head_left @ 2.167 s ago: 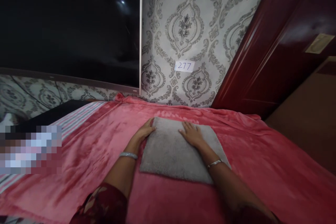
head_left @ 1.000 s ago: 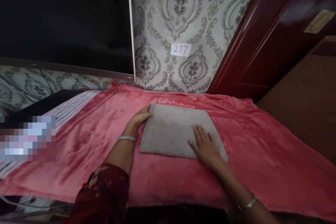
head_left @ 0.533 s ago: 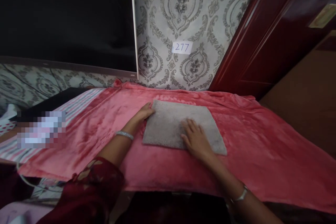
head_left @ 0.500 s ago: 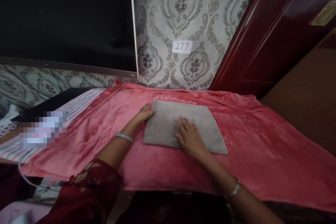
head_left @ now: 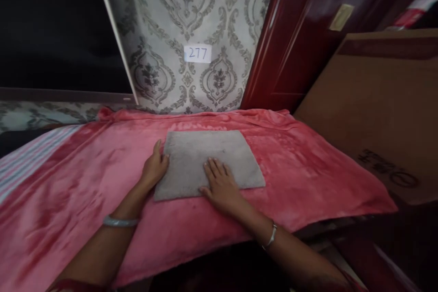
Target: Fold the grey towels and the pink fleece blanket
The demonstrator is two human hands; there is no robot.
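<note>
A grey, short-piled cloth (head_left: 191, 150), roughly rectangular, lies flat on a pink plush blanket (head_left: 294, 164). At the cloth's left edge is my left hand (head_left: 155, 167), its thumb by the border and its fingers extended, not gripping. My right hand (head_left: 221, 186) rests palm down across the cloth's front middle, fingers stretched out, and covers part of the surface and front edge. A band circles each wrist.
Behind the blanket stands a patterned wall with a paper label (head_left: 197, 54) reading 277. A dark screen (head_left: 61, 27) is at the left. To the right are a dark red door (head_left: 294, 45) and a large cardboard box (head_left: 383, 100). Striped fabric (head_left: 37, 155) shows at far left.
The camera view has turned to the right, bringing more of the cardboard box into sight. My left hand has slid nearer along the cloth's left edge; the right hand still lies on the cloth.
</note>
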